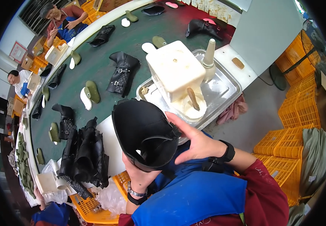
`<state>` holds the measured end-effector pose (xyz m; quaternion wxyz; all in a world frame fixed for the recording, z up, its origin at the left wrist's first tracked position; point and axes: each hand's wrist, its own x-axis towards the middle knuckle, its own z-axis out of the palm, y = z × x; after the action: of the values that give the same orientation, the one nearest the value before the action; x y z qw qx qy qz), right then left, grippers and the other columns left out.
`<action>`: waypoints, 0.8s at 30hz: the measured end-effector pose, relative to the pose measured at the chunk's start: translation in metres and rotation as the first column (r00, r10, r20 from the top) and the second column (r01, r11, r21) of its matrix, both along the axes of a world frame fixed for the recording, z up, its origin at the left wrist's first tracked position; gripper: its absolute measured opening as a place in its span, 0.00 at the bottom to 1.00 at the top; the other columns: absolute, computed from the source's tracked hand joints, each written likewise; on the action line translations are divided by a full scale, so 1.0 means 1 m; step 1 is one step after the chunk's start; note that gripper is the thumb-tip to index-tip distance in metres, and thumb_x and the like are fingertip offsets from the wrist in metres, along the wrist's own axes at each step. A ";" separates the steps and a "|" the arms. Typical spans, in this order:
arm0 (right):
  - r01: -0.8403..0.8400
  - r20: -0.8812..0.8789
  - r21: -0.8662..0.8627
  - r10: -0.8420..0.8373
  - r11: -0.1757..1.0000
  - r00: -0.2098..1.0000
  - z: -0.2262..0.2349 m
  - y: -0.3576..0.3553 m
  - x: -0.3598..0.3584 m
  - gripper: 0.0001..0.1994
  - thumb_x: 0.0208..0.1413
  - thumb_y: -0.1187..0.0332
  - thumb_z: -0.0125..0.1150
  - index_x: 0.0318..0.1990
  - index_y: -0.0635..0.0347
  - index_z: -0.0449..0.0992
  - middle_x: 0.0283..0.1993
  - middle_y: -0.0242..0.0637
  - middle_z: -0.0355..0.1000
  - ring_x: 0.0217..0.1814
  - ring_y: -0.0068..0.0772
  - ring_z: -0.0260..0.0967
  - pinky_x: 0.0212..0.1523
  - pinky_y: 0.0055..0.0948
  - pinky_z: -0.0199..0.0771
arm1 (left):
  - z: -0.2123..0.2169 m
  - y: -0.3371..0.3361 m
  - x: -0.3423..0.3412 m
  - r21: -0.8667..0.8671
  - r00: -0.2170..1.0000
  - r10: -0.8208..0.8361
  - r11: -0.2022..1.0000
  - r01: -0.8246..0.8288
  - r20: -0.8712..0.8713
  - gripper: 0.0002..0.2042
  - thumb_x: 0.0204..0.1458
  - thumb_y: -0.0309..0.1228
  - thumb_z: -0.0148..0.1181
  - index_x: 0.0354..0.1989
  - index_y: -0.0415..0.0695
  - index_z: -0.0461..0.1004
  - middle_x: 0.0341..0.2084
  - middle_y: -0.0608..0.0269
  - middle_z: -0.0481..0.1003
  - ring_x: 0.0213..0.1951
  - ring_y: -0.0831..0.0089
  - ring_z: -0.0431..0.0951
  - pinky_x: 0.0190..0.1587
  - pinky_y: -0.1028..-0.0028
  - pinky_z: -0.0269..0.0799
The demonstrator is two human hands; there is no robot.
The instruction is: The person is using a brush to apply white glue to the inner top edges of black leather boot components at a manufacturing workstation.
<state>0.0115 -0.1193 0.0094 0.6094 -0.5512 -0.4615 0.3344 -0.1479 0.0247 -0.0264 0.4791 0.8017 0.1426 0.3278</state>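
A black boot [148,128] is held up in front of me, its wide shaft opening facing up toward me and showing the dark lining. My left hand [138,175] is closed around its near side from below, most of the fingers hidden behind the boot. Beside the boot's right side is my right hand [196,141], thumb and fingers spread apart; its fingertips come close to the rim, and whether they touch cannot be told. Just beyond, a white glue container [176,67] with a wooden-handled brush [193,100] at its front stands on a metal tray [229,90].
Several black boots [87,154] lie piled at my left. On the green conveyor belt [106,86], another buckled boot [122,73] lies near green-and-white insole pairs [90,94]. A pale squeeze bottle [209,62] stands on the tray. Orange crates [279,165] are stacked at right; co-workers [63,22] sit across the belt.
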 end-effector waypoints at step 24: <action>0.341 0.020 0.041 -0.342 0.939 0.940 -0.001 0.011 0.012 0.06 0.48 0.70 0.59 0.26 0.60 0.70 0.44 0.36 0.64 0.46 0.27 0.61 0.46 0.26 0.61 | 0.013 0.003 -0.004 -0.008 0.998 -0.019 1.000 0.018 -0.068 0.46 0.24 0.32 0.74 0.55 0.37 0.52 0.45 0.52 0.64 0.46 0.62 0.68 0.48 0.68 0.63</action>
<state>0.0237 -0.1087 0.0087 0.6620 -0.6159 -0.3731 0.2077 -0.1520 0.0278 -0.0135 0.4800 0.8118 0.1524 0.2955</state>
